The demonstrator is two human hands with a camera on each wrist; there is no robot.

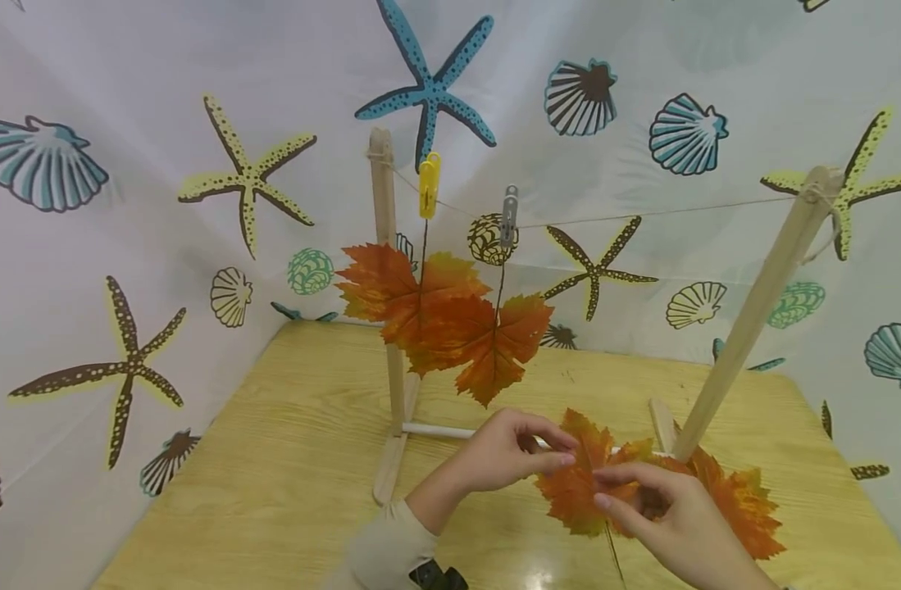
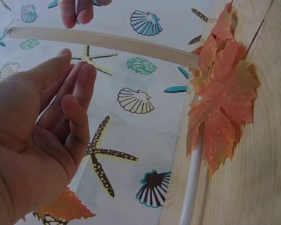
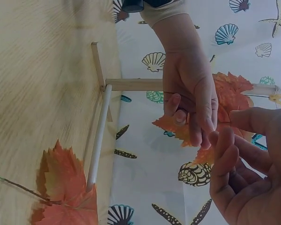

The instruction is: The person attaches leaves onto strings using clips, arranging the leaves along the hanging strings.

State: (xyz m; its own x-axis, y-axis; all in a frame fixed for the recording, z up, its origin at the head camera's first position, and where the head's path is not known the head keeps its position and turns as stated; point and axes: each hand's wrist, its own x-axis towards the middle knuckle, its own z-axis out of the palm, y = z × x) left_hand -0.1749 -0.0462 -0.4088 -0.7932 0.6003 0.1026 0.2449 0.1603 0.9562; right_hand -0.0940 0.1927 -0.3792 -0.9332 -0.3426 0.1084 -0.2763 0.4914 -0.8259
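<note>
My left hand (image 1: pixel 502 455) is in front of the rack, its fingers loosely bent and thumb toward the right hand; nothing shows in it. Just to its right, my right hand (image 1: pixel 664 508) has thumb and index tip slightly apart, also without a visible object. In the right wrist view, the fingertips of the left hand (image 3: pixel 189 89) and right hand (image 3: pixel 253 164) come close together. Orange-red artificial maple leaves (image 1: pixel 745 512) lie behind and below the hands on the table. Two more leaves (image 1: pixel 413 299) hang by their stems from a yellow clothespin (image 1: pixel 430 188) and a grey clothespin (image 1: pixel 509 217).
A string (image 1: pixel 642 215) runs between two wooden posts (image 1: pixel 760 311). A white rod (image 1: pixel 439 430) joins the posts low down, and flat wooden feet (image 1: pixel 391 467) support them on the wood-grain table (image 1: pixel 273 492). Behind hangs a cloth (image 1: pixel 162 270) printed with starfish and shells.
</note>
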